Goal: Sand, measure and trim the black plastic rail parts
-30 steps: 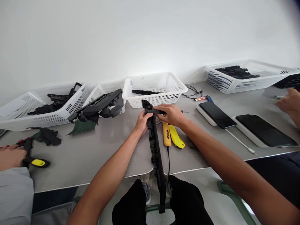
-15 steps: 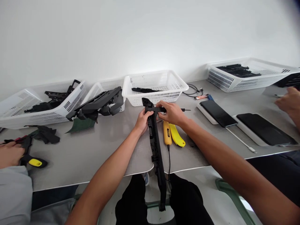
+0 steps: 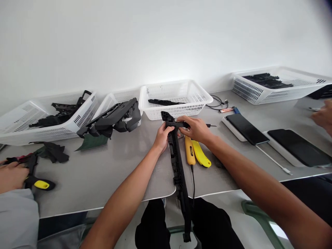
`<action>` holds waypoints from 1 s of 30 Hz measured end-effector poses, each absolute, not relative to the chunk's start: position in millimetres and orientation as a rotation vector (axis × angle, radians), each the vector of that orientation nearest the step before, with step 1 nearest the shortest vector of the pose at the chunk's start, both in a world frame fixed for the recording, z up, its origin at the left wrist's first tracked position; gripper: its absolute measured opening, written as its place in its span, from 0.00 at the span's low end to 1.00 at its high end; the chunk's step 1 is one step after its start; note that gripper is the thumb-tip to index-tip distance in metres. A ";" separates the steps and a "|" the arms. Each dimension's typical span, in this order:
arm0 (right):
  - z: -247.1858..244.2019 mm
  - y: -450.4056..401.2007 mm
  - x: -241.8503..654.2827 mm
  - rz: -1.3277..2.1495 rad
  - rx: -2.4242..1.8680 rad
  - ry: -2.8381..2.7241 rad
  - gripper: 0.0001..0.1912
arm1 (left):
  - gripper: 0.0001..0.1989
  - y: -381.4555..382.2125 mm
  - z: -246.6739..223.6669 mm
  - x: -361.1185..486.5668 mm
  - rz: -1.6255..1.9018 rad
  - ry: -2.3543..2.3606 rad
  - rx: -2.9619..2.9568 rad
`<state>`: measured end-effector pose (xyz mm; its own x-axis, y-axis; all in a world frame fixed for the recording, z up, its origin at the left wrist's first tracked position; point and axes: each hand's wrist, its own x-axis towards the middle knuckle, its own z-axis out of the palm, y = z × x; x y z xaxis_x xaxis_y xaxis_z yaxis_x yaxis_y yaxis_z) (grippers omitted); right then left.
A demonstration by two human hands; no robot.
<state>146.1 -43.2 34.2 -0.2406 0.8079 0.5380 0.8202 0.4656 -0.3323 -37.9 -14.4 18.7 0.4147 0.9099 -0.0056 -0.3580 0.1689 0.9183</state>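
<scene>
A long black plastic part (image 3: pixel 178 173) extends from the middle of the table over its front edge. My left hand (image 3: pixel 163 136) is closed on its upper end, thumb on top. My right hand (image 3: pixel 195 128) pinches a slim black caliper-like tool (image 3: pixel 177 124) laid across that end; a thin dark rod sticks out to the right of the hand. Just right of the part lie a yellow-orange corded tool (image 3: pixel 190 150) and a bright yellow-handled one (image 3: pixel 201 154).
White baskets with black parts (image 3: pixel 176 112) line the wall. Two phones on white blocks (image 3: pixel 247 128), a white cable and a coiled black cable are on the right. Co-workers' hands are at both sides, the left one (image 3: pixel 12 176) near a yellow-and-black tool.
The whole view has shifted slightly, so things appear a little further right and lower. Both hands keep their hold on the part and the tool.
</scene>
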 end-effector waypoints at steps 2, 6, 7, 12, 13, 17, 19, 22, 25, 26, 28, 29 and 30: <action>34.3 -43.8 145.6 -0.028 -1.362 -2.041 0.15 | 0.15 -14.8 18.3 -38.0 0.995 0.668 1.026; 34.2 -44.6 145.6 -0.028 -1.356 -2.036 0.15 | 0.15 -15.0 17.4 -38.2 0.992 0.659 1.014; 34.2 -44.7 145.7 -0.027 -1.351 -2.036 0.15 | 0.15 -15.1 17.3 -38.3 0.994 0.655 1.015; 34.4 -44.6 145.4 -0.015 -1.333 -2.036 0.16 | 0.15 -15.6 17.7 -38.4 0.996 0.661 1.019; 34.4 -44.5 145.2 -0.010 -1.328 -2.038 0.16 | 0.15 -15.4 17.7 -38.6 0.997 0.666 1.019; 33.8 -42.8 144.6 0.013 -1.302 -2.054 0.15 | 0.15 -12.9 16.6 -40.7 0.996 0.681 1.012; 33.3 -41.7 144.7 0.028 -1.300 -2.063 0.15 | 0.14 -12.0 15.8 -42.7 0.993 0.673 1.000; 33.7 -41.0 144.6 0.034 -1.309 -2.063 0.15 | 0.15 -13.5 15.2 -45.9 0.985 0.635 0.962; 35.7 -41.6 143.1 0.022 -1.285 -2.084 0.15 | 0.22 -15.7 17.1 -46.9 1.014 0.623 0.890; 36.4 -42.0 142.4 0.018 -1.271 -2.096 0.15 | 0.24 -15.3 18.3 -46.4 1.039 0.634 0.855; 37.5 -42.6 141.1 0.006 -1.244 -2.112 0.15 | 0.24 -11.2 20.8 -44.0 1.077 0.671 0.779; 37.9 -42.6 140.9 -0.002 -1.236 -2.113 0.15 | 0.23 -7.6 22.1 -42.4 1.072 0.689 0.749; 38.0 -42.6 140.9 -0.012 -1.232 -2.110 0.15 | 0.23 -3.3 23.2 -40.6 1.053 0.705 0.729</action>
<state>140.9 -42.6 38.0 -0.3167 0.7660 0.5594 0.7721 0.5508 -0.3171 -40.6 -3.3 23.2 0.3305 0.9302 -0.1595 -0.5016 0.3162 0.8053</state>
